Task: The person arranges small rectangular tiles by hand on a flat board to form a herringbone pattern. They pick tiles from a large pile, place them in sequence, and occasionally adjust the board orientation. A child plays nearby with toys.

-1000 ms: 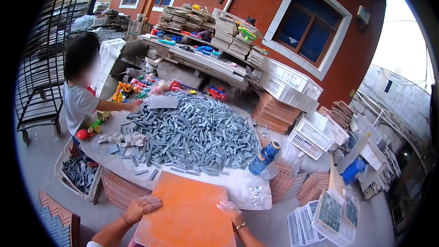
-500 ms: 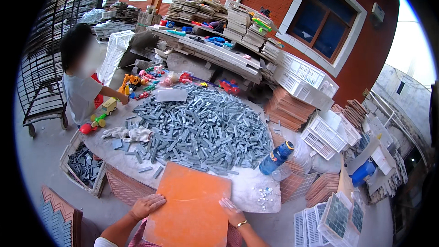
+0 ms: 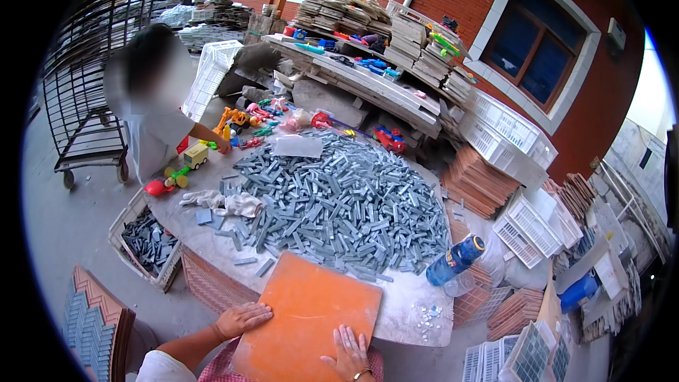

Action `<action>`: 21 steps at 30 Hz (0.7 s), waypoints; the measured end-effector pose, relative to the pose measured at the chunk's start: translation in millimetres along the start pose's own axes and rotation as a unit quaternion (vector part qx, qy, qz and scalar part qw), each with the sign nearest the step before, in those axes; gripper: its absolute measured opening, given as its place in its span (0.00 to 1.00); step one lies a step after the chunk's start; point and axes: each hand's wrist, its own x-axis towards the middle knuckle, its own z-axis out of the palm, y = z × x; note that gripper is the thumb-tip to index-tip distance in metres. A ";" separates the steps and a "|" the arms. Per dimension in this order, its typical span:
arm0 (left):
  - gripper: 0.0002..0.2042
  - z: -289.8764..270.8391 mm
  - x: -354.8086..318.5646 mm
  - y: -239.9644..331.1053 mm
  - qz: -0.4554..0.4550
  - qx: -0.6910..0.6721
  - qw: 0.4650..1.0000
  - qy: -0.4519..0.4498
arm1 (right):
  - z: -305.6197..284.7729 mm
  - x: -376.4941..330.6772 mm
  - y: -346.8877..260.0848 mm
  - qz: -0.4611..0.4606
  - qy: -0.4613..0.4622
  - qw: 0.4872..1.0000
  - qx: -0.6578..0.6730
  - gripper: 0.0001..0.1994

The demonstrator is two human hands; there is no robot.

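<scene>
Right hand (image 3: 346, 354) has moved inward — further onto the orange board (image 3: 315, 308).

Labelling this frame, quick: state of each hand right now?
Left hand: open, resting on the orange board at its left edge; any grip beneath can't be told.
Right hand: open, laid on the board's face.

A red brick wall (image 3: 463, 3) closes the back, set with a white-tiled, brown-framed window (image 3: 534, 42) (its panes look dark blue). Grey floor (image 3: 92, 226) surrounds the pale-topped counter (image 3: 403, 304); a black wheeled rack (image 3: 85, 102) stands left. At right, bright sky (image 3: 640, 92) shows above a grey wall (image 3: 626, 147).
</scene>
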 end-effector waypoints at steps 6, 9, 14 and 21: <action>0.24 -10.2 -26.7 8.4 -0.113 -0.037 0.992 -0.035 | -13.6 -38.8 -9.1 0.218 0.013 0.942 0.256 0.41; 0.25 -26.0 -34.6 56.1 -0.346 -0.277 0.891 0.093 | -3.8 -100.5 -18.3 0.283 0.036 0.896 0.340 0.43; 0.40 -30.3 -46.7 103.9 -0.315 -0.323 0.892 -0.011 | -34.7 -101.4 -59.2 0.371 -0.071 0.852 0.363 0.40; 0.44 -72.6 -18.0 110.1 -0.354 -0.630 0.668 0.179 | -131.6 -46.7 -69.3 0.327 0.294 0.388 0.810 0.35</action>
